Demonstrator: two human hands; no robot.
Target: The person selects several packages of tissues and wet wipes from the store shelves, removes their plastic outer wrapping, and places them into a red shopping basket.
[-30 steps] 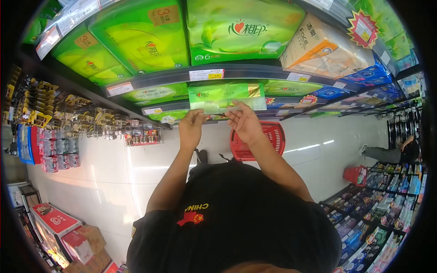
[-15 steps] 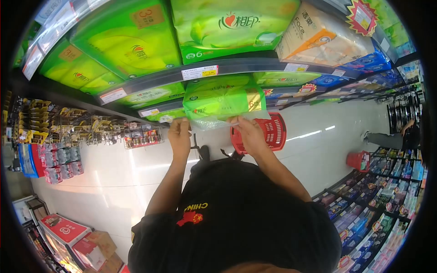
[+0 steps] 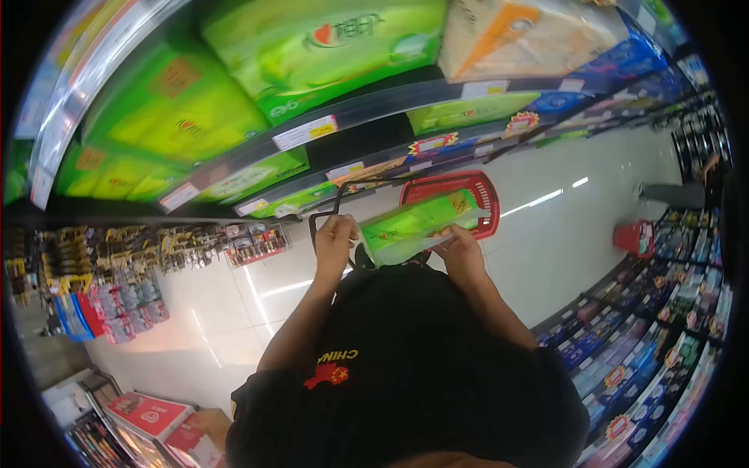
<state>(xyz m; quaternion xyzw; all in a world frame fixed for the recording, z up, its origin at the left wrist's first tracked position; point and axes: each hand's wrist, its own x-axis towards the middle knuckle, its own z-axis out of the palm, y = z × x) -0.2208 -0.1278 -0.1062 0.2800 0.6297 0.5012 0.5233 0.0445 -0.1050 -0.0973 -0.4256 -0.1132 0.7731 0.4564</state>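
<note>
Between my two hands hangs a green tissue pack (image 3: 421, 222) in clear plastic wrap, close in front of my body and partly over a red shopping basket (image 3: 490, 195). My left hand (image 3: 337, 238) pinches the wrap at the pack's left end. At the right end, my right hand (image 3: 460, 248) is closed on the wrap's near edge. The basket's black handle frame (image 3: 340, 195) shows behind the pack, to its left.
Shelves of green tissue packs (image 3: 179, 125) run along the front, with a price-tagged edge (image 3: 374, 113). Hanging goods (image 3: 179, 242) are at the left. Another red basket (image 3: 633, 239) and a person's leg (image 3: 667, 195) are at the right, near more stocked shelves (image 3: 624, 351).
Both hands have drawn the green pack back from the shelf towards my body, and it is now tilted. A dark gap shows on the shelf. The view has turned and shifted.
</note>
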